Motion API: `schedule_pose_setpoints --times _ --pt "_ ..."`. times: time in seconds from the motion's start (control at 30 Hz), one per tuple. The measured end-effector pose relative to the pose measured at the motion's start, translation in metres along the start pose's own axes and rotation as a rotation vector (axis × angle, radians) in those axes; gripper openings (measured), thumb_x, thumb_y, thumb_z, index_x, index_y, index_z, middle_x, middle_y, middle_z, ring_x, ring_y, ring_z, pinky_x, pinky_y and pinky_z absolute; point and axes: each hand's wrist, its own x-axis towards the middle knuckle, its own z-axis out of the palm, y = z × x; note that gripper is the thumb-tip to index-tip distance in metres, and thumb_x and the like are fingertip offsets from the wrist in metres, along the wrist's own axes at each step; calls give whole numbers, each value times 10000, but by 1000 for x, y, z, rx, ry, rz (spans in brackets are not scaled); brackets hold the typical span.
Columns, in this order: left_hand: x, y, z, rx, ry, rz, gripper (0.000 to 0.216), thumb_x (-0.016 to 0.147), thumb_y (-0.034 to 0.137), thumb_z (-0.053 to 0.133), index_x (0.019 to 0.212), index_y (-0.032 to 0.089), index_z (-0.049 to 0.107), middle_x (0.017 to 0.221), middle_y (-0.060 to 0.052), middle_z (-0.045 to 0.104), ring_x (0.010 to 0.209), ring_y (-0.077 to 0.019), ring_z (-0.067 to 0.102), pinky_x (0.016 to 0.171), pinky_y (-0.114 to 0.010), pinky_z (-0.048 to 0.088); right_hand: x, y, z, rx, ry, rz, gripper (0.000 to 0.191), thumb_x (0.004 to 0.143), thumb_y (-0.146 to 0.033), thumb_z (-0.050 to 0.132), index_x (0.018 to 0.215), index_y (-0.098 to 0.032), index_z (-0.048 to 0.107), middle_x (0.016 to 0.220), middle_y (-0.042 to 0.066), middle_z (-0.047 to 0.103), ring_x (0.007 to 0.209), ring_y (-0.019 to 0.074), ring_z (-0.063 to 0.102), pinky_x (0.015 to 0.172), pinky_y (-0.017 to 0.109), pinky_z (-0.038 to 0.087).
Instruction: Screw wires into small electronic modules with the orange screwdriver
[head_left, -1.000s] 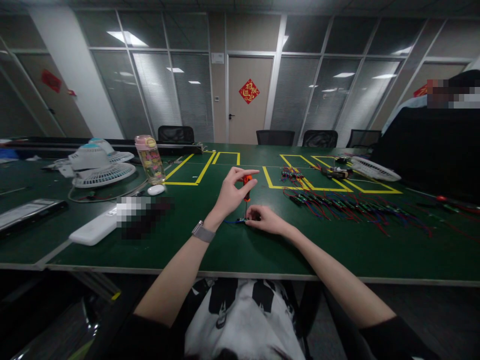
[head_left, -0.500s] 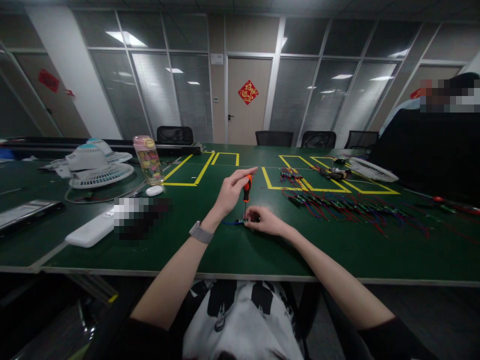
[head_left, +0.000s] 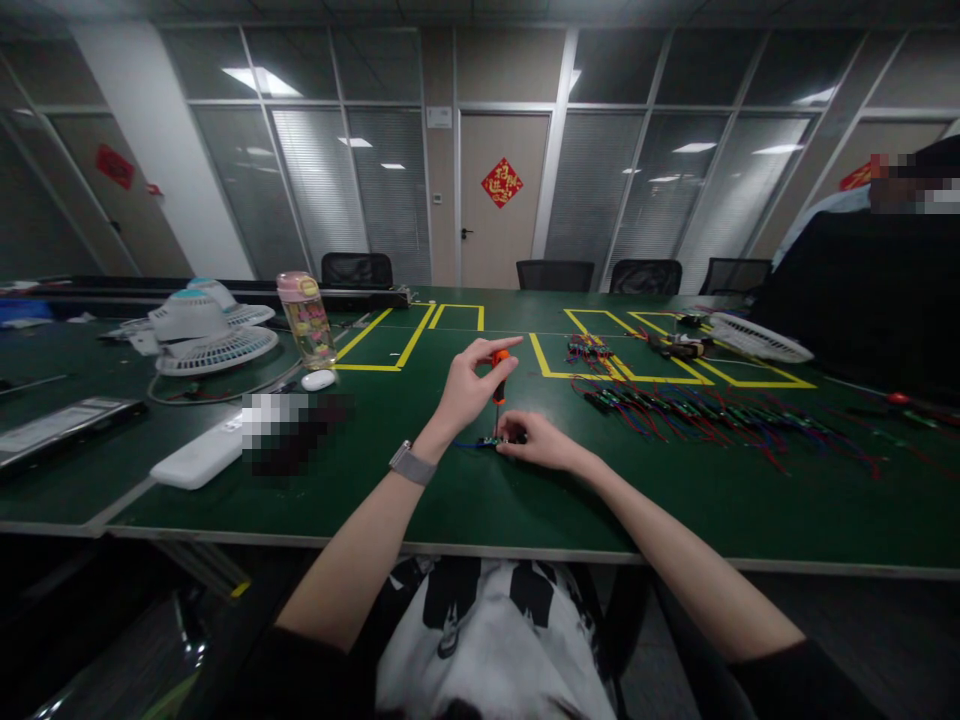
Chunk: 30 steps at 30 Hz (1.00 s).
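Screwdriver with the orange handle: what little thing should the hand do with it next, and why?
Probably give the screwdriver a small twist with the left hand. It stands upright, pinched at the top, with its tip down on the small board. The right hand pins that board to the table, so the tool looks seated and ready to turn.

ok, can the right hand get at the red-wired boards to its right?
Likely yes: only bare table lies between right hand and red-wired boards, but it is pinning a small board.
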Motion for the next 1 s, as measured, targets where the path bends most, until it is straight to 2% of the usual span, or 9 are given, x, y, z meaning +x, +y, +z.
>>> schedule_pose_setpoints --times 0.1,0.2,0.3,0.4,0.47,0.6,0.77,0.9,1.0 --pt "0 0 -1 31 14 16 282 814 289 618 1081 225 685 1071 -59 582 969 -150 563 865 -267 450 0 1 0 -2 2 -2 101 713 -159 644 796 -153 586 674 -26 538 622 109 484 585 219 372" --pt "1 0 -1 -108 -84 -16 313 895 247 471 1154 215 644 1116 -69 614 1050 -164 560 914 -295 439 0 1 0 -10 2 -8 105 712 -163 645 799 -153 587 673 -26 540 622 109 485 589 220 376" --pt "1 1 0 -137 -108 -44 326 882 256 504 1183 203 619 1001 -61 663 934 -158 596 860 -305 466 1 2 0 -15 0 -12 105 711 -158 640 802 -152 589 679 -23 546 627 111 492 590 221 380" --pt "-1 1 2 54 -7 14 314 800 284 639 1105 214 666 972 -52 611 896 -151 563 867 -303 451 1 5 1 1 -4 -11 106 711 -163 636 803 -154 584 674 -25 549 617 110 492 585 221 382" --pt "-2 1 2 136 30 54 280 820 280 614 1087 227 677 1010 -52 569 956 -153 539 926 -307 418 1 6 1 22 -8 -21 105 719 -176 631 808 -155 581 669 -25 553 613 111 494 588 225 388" --pt "-1 1 1 6 -58 26 310 910 223 441 1150 222 638 1033 -54 597 965 -141 560 898 -295 433 1 8 1 29 -7 -33 90 733 -191 616 809 -158 582 660 -23 560 614 115 501 594 230 397" --pt "-1 0 0 128 66 64 253 812 274 624 1050 220 688 976 -42 577 922 -142 550 886 -284 433 0 7 1 12 -6 -30 76 741 -197 609 800 -157 583 666 -19 566 621 116 509 598 230 398" --pt "0 0 1 -5 -20 34 298 902 246 474 1148 216 640 1045 -59 615 986 -140 567 920 -294 425 1 5 1 8 -9 -21 67 743 -196 606 793 -156 586 674 -14 573 628 119 512 600 231 397" --pt "0 0 1 -61 -18 4 292 866 260 545 1135 202 644 935 -47 650 865 -136 598 823 -281 466 1 5 0 6 -8 -22 66 742 -189 609 796 -158 589 682 -11 583 632 120 518 606 233 399"
